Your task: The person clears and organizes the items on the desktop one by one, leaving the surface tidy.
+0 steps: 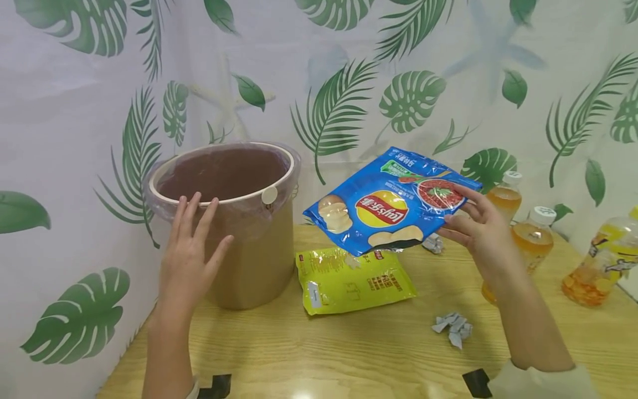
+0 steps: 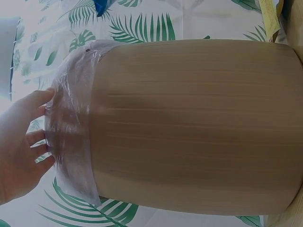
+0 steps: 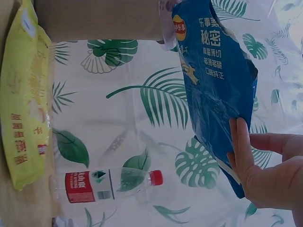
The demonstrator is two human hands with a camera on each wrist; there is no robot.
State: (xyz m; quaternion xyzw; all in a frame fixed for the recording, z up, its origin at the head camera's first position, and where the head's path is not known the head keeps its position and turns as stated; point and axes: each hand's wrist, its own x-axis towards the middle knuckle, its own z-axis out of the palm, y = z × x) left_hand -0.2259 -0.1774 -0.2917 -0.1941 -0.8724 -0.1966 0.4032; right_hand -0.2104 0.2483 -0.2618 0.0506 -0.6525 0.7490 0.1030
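1. Apparently, the step in hand is bringing the blue Lay's chip bag (image 1: 369,199) towards the brown bin (image 1: 259,271); the right hand (image 1: 488,235) is holding the bag in the air over the tabletop (image 1: 359,354), outside the bin.
2. The right fingers (image 1: 470,195) are pinching one edge of the bag narrowly, and the rest of it is stretching out to their left, tilting, with its print upside down in the head view. Along its near edge, what looks like a torn mouth is showing dark.
3. The left hand (image 1: 189,263) is gripping nothing: the left fingers (image 1: 206,219) are spreading wide and touching the plastic liner (image 1: 249,219) at the bin's near rim. The bin's opening is lying just beyond those fingertips, and well to the left of the right fingers.
4. The next move is probably calling for the right fingers to travel left over the rim, then loosen once the bag is hanging above the opening; the left fingers are seemingly well placed for steadying the bin.
5. Below and left of the right fingers, a yellow-green chip bag (image 1: 354,288) is lying on the tabletop beneath the blue one. Nearer the person than those fingers, a crumpled paper piece (image 1: 454,328) is sitting just beside the right forearm.
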